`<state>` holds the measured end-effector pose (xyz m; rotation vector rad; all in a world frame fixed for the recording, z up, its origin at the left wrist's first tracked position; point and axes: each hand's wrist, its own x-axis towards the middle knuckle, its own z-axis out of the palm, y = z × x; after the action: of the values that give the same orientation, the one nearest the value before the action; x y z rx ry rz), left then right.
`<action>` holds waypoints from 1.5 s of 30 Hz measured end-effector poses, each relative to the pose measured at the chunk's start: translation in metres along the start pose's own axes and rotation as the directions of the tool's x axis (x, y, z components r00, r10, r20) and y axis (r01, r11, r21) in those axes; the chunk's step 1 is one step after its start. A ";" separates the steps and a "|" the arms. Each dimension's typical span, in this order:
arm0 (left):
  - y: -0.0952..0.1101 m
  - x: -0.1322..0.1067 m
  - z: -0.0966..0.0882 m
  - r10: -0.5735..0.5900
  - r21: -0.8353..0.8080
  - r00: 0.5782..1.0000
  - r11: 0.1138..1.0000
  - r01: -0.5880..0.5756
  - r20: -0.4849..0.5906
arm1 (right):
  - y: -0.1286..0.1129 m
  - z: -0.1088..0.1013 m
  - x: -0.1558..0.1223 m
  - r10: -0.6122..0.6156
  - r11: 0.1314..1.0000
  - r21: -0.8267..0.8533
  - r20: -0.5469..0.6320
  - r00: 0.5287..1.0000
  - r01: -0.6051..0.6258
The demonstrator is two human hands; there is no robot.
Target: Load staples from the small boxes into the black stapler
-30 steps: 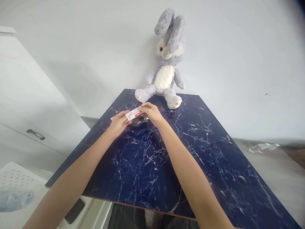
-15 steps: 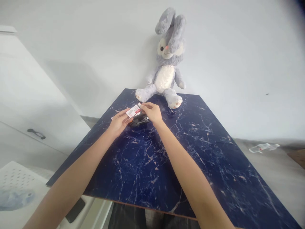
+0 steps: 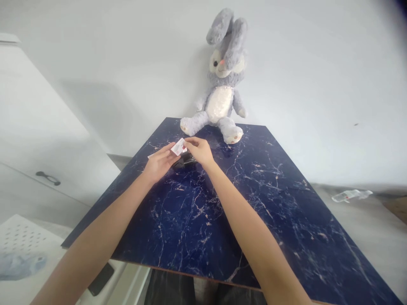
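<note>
My right hand [image 3: 199, 151] pinches a small white-and-red card [image 3: 178, 146] between thumb and fingers, just in front of the plush rabbit [image 3: 220, 101], toward its foot on my left. My left hand [image 3: 159, 165] is at the card's other end, fingers partly curled; whether they grip it I cannot tell. A black glossy object [image 3: 188, 159], partly hidden by my hands, sits below the card, nearer me than the rabbit. A clear bottle [image 3: 349, 195] lies well right of the rabbit, off the table [image 3: 197, 224].

card [image 3: 178, 147] print illegible, black object [image 3: 188, 159] partly hidden
</note>
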<state>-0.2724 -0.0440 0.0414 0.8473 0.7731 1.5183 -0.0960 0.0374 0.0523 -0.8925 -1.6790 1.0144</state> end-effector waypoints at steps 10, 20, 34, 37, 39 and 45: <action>-0.003 0.008 -0.010 0.126 -0.001 0.992 0.992 -0.126 0.022 | -0.012 -0.004 -0.009 -0.072 0.992 -0.092 0.132 0.989 0.085; -0.002 0.024 -0.064 0.487 0.771 0.830 0.627 -0.116 -0.271 | 0.058 -0.048 -0.018 0.070 0.856 -0.467 -0.325 0.943 -0.224; -0.020 0.008 -0.028 0.203 0.935 0.913 -0.053 -0.351 0.355 | 0.046 -0.015 -0.032 0.023 0.816 -0.575 -0.067 0.998 -0.057; -0.029 0.010 -0.027 0.245 0.944 0.912 -0.077 -0.321 0.330 | 0.043 -0.005 -0.033 0.015 0.853 -0.522 0.026 1.000 0.001; -0.032 0.009 -0.025 0.280 0.950 0.908 -0.098 -0.296 0.312 | 0.043 -0.002 -0.033 0.034 0.885 -0.466 0.070 0.997 0.003; -0.033 0.009 -0.022 0.446 0.972 0.867 -0.171 -0.160 0.221 | 0.052 0.003 -0.032 -0.076 0.856 -0.507 0.066 0.995 0.099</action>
<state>-0.2748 -0.0315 0.0026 2.2141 2.1681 1.1496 -0.0844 0.0279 -0.0070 -1.1229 -2.0518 0.5264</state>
